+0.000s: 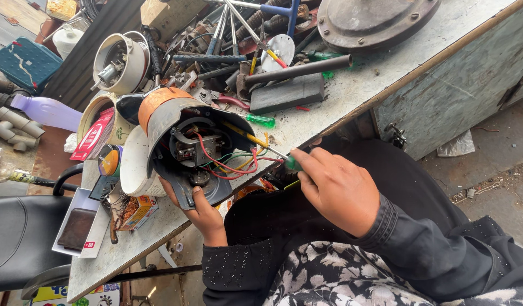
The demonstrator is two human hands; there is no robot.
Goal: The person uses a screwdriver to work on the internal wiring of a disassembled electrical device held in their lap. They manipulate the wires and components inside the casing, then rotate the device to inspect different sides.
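My left hand (202, 212) grips the lower edge of an opened dark motor housing (185, 141) with an orange band on top, tilted on the workbench edge. Red, green and yellow wires (233, 161) spill out of its open side. My right hand (335, 190) holds a green-handled screwdriver (272, 152), and its thin shaft reaches in among the wires toward the metal part inside the housing.
The grey workbench (357, 85) is crowded at the back with tools, a green screwdriver (260, 120), a dark pipe (298, 71), a black block (287, 93) and a round white casing (121, 62). A black chair (18, 238) stands at the left. Small boxes (80, 229) lie near the bench corner.
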